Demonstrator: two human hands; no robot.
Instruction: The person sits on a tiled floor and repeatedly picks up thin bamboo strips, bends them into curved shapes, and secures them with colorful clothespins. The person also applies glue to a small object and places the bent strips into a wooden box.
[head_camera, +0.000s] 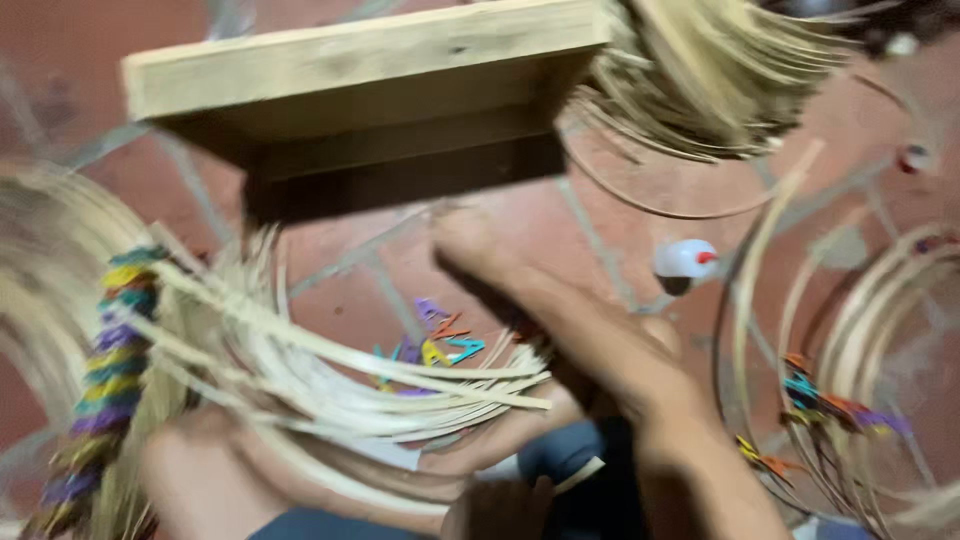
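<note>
Reaching forward, the right hand (590, 350) lies blurred over pale cane strips (400, 390) fanning leftward; its grip cannot be told. The left hand (200, 470) sits below them, beside a multicoloured woven band (110, 370). A wooden stool (370, 100) stands beyond.

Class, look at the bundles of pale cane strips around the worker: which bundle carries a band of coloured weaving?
The bundle at far left: yellow, green and purple weaving runs down it. The top-right bundle is plain.
</note>
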